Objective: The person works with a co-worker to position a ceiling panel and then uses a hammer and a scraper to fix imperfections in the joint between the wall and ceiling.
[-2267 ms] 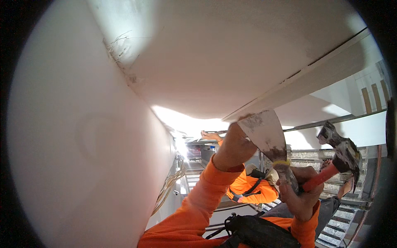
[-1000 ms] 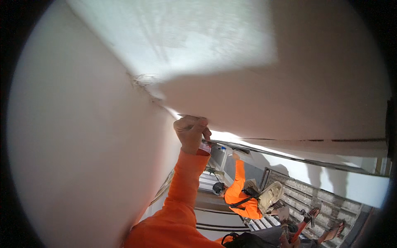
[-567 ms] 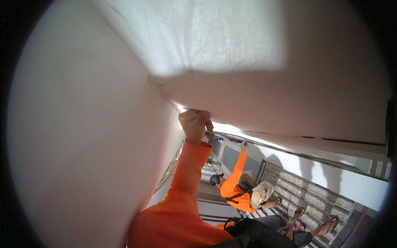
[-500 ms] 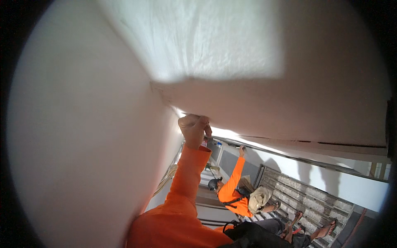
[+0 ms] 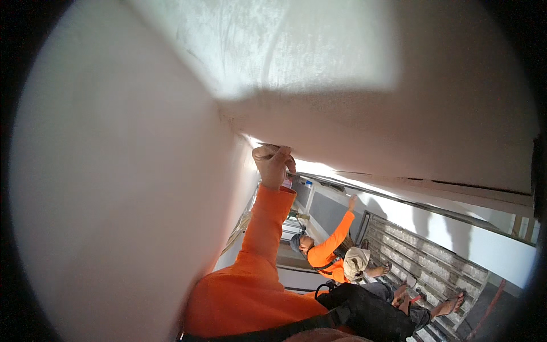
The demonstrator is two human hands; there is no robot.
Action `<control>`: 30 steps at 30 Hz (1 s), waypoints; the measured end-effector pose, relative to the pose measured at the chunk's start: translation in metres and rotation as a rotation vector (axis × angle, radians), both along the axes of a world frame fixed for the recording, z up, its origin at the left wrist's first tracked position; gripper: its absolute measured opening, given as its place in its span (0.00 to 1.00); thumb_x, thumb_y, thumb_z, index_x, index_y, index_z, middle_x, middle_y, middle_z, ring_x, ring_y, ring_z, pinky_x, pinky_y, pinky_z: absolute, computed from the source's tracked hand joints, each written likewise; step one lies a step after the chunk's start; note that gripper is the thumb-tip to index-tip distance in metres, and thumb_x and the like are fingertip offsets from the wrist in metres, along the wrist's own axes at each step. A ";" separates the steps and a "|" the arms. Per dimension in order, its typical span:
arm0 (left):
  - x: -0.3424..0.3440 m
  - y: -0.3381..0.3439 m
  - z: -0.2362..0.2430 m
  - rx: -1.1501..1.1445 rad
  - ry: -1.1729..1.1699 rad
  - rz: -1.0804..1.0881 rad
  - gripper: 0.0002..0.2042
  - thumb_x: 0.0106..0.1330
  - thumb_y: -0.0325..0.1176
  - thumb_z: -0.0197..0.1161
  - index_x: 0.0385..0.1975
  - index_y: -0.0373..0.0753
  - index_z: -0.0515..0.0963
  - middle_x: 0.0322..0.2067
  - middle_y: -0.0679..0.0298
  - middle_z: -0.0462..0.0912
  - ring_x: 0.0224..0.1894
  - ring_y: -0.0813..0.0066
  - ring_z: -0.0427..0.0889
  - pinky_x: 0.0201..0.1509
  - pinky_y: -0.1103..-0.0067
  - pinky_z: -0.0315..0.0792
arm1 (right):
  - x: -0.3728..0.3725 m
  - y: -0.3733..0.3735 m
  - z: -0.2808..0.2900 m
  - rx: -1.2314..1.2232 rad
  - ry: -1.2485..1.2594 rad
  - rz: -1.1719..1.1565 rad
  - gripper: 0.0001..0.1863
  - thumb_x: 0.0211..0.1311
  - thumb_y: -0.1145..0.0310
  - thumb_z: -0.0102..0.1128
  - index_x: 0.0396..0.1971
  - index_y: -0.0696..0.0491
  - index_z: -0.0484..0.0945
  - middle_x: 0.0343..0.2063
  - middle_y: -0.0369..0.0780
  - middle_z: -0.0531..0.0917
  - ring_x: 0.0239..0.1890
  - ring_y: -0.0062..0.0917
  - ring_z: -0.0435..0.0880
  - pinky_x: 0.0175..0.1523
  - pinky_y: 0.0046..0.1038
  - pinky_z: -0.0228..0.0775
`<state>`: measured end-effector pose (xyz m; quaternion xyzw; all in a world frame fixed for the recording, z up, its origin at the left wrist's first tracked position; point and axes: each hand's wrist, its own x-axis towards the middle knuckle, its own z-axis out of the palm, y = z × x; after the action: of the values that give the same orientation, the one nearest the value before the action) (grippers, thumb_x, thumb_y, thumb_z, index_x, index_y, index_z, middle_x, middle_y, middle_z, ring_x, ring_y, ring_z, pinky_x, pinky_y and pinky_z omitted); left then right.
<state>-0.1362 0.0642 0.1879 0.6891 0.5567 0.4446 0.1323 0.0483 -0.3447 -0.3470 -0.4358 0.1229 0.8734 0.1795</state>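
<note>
My left hand (image 5: 273, 165) is raised, closed with a thin edge at its fingers that I cannot make out, against the join of the white overhead surface (image 5: 433, 131) and the white wall (image 5: 114, 171). Fine rough lines run along that join. Low at the right, beside my legs, my right hand (image 5: 401, 299) is closed round a putty knife (image 5: 411, 281) and a red-handled hammer (image 5: 420, 297), both small and partly hidden in this view.
A co-worker (image 5: 330, 248) in orange sleeves and dark headwear is below, an arm raised toward a white band (image 5: 501, 262). My feet in sandals rest on a metal slatted platform (image 5: 427, 251). Cables (image 5: 239, 228) hang by the wall; a reddish pole (image 5: 489, 308) stands lower right.
Since the earliest frame my left hand has moved left and up to the join; my right hand has dropped with the tools. Lately my left hand sits slightly higher and further right in view.
</note>
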 end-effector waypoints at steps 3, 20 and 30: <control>-0.002 -0.003 -0.001 0.001 -0.003 -0.017 0.17 0.59 0.17 0.64 0.10 0.37 0.71 0.14 0.59 0.78 0.07 0.71 0.74 0.07 0.79 0.68 | 0.008 0.002 -0.003 0.025 -0.046 -0.001 0.26 0.63 0.51 0.63 0.48 0.59 0.75 0.28 0.41 0.80 0.28 0.28 0.80 0.36 0.33 0.72; 0.017 -0.060 0.017 0.002 -0.012 -0.090 0.14 0.60 0.18 0.63 0.12 0.35 0.75 0.13 0.60 0.77 0.08 0.73 0.73 0.08 0.81 0.67 | 0.041 0.003 -0.021 0.151 -0.526 -0.100 0.24 0.63 0.59 0.64 0.50 0.62 0.75 0.31 0.42 0.82 0.31 0.28 0.81 0.38 0.32 0.72; 0.023 -0.104 0.033 0.064 -0.011 -0.024 0.15 0.60 0.16 0.59 0.11 0.36 0.74 0.11 0.64 0.74 0.07 0.76 0.70 0.08 0.82 0.64 | 0.024 -0.043 -0.001 0.149 -0.714 -0.237 0.23 0.63 0.63 0.64 0.51 0.64 0.74 0.32 0.43 0.83 0.32 0.28 0.82 0.39 0.31 0.72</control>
<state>-0.1131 -0.0401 0.2213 0.6971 0.5331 0.4645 0.1187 0.0725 -0.3879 -0.3481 -0.6813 0.0384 0.6462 0.3418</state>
